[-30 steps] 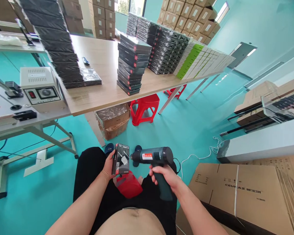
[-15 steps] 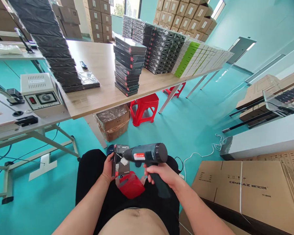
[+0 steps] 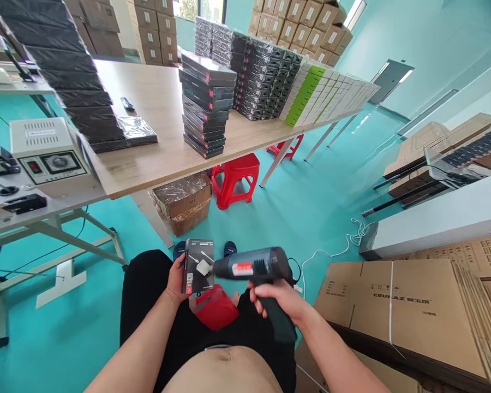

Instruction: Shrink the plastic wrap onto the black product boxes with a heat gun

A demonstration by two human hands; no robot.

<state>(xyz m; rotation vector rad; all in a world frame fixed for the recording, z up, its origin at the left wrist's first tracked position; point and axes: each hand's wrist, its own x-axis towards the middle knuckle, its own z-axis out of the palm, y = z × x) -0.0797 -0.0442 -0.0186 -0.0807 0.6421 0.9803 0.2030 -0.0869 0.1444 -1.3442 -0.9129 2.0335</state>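
Observation:
My left hand [image 3: 175, 277] is closed on the left edge of a small black box [image 3: 199, 267] printed with a white adapter and cable. The box is held upright above my lap, its printed face towards me. In my right hand [image 3: 279, 297] is a dark heat gun [image 3: 253, 263], gripped by its handle. Its nozzle points left at the box's right side, close to the face; whether they touch I cannot tell. Below both hands the red stool [image 3: 216, 309] I sit on shows between my legs.
The wooden table [image 3: 147, 164] ahead bears a stack of black boxes [image 3: 208, 103], a tall wrapped stack [image 3: 77, 76] and rows of white boxes [image 3: 331, 95]. A control unit [image 3: 51, 155] stands left. Flattened cartons [image 3: 401, 311] lie right. A red stool [image 3: 237, 177] is under the table.
The heat gun has moved slightly right and down, so its nozzle covers less of the box. The box has turned a little more towards me. The whole view has shifted slightly.

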